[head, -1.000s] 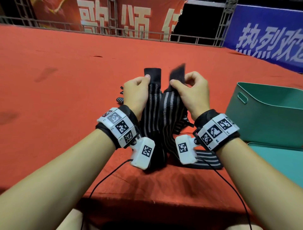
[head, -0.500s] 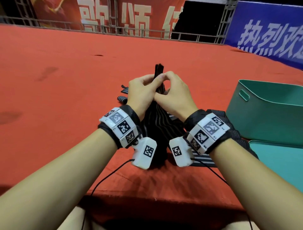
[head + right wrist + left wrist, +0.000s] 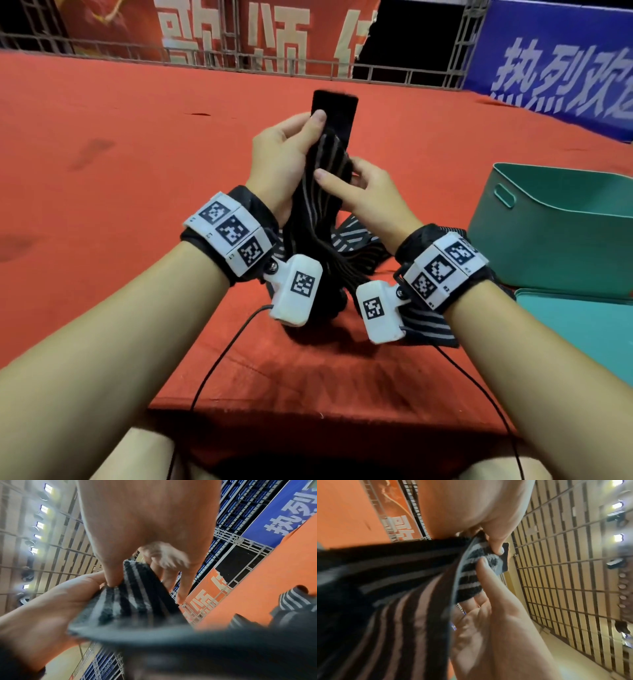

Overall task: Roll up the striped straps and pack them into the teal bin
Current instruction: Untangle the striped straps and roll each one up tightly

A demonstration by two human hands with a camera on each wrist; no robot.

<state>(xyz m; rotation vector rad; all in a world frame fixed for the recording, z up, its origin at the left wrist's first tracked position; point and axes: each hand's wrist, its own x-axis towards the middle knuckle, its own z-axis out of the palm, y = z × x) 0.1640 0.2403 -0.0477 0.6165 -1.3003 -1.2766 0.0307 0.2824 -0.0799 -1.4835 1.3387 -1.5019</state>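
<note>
The left hand (image 3: pixel 284 161) in the head view gripped the striped strap (image 3: pixel 318 202) near its plain black end, thumb laid across the front, at the centre of the frame. A moment earlier both hands had met at that tip; now the right hand (image 3: pixel 359 192) had slid lower and pinched the strap just below the left. The strap stood upright and doubled, its tail trailing onto the red table (image 3: pixel 137 137), with more straps (image 3: pixel 424 325) lying under the right wrist. The teal bin (image 3: pixel 555 236) sat at the right edge of the frame (nothing visibly inside it).

In the left wrist view, a thumb and a fingertip (image 3: pixel 485 569) pinched a folded end of the strap at centre frame.

The right wrist view showed the strap's end clamped between both hands, upper centre, though blurred.

Judged from this, rolling was only beginning, and packing lay ahead.
</note>
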